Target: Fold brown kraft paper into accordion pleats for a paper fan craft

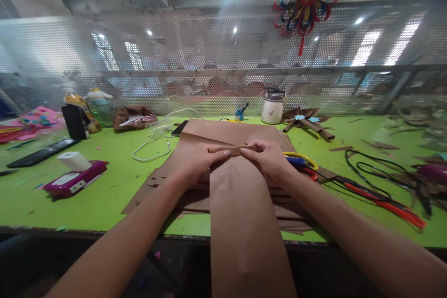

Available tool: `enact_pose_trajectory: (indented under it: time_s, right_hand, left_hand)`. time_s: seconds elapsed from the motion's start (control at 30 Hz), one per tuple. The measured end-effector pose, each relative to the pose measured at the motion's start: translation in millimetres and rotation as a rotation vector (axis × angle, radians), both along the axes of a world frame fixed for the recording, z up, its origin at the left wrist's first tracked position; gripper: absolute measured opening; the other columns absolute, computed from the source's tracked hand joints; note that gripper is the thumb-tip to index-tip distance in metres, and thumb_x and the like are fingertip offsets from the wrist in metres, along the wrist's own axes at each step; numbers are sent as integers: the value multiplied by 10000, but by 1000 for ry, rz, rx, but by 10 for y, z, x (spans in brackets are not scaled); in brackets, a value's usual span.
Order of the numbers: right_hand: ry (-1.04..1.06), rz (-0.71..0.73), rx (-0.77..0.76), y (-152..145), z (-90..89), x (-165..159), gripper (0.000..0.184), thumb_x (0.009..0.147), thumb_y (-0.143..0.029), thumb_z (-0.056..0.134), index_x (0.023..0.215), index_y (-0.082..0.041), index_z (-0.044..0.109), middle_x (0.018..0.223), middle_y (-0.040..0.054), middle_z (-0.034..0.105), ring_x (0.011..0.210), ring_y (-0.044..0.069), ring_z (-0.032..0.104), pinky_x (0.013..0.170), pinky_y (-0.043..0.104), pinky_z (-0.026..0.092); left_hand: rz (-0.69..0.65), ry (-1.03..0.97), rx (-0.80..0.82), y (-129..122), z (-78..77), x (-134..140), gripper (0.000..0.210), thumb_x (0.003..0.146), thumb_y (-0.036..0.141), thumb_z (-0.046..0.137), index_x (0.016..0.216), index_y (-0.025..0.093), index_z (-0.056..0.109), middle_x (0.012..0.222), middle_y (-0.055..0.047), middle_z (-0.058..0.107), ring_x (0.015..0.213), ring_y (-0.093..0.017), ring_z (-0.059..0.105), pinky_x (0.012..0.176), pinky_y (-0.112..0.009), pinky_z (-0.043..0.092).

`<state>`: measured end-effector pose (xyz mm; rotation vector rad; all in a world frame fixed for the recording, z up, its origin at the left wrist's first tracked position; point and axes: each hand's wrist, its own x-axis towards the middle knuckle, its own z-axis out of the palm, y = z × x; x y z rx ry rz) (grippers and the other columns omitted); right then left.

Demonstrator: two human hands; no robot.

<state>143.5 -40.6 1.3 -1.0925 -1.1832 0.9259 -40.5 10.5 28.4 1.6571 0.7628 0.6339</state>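
A long strip of brown kraft paper (244, 223) runs from my hands down over the table's front edge. Its far end is folded into a narrow band. My left hand (206, 160) pinches this band from the left, thumb on top. From the right, my right hand (268, 158) pinches the same band, its thumb close to the left one. Beneath both hands lies a stack of brown paper sheets (230, 126), some with cut holes at the left. The fingers under the fold are mostly hidden.
Scissors (384, 202) with red handles and black cords (370, 163) lie right. A purple power strip (78, 179) with a white charger (74, 161) sits left. A white jug (273, 106) and paper scraps (309, 121) stand by the mesh screen (209, 46) behind the green table (115, 186).
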Motion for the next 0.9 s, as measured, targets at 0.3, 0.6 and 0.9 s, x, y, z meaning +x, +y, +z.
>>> enact_pose_trajectory:
  time_s: [0.3,0.6,0.9]
  right_hand:
    - [-3,56,14,-63,109,46,348,581,-455,710,716,-145,628,588,-13,565,516,86,441,475,216,331]
    - [-47,104,-32,-66,104,126,357,643,-476,657,781,-147,644,518,-42,487,438,53,321,419,204,216]
    - [-68,118,-28,-55,75,120,324,652,-461,653,714,-145,615,511,-50,478,442,55,332,423,202,236]
  left_hand:
    - [-42,95,200,7,117,-98,354,744,430,588,909,132,686,649,0,595,538,-80,424,517,-208,308]
    - [-179,95,130,24,126,-172,376,786,500,508,775,133,593,577,9,520,483,-79,483,443,-188,378]
    - [-212,25,-61,37,25,-149,450,782,545,485,725,115,604,576,-34,566,472,-107,507,467,-248,425]
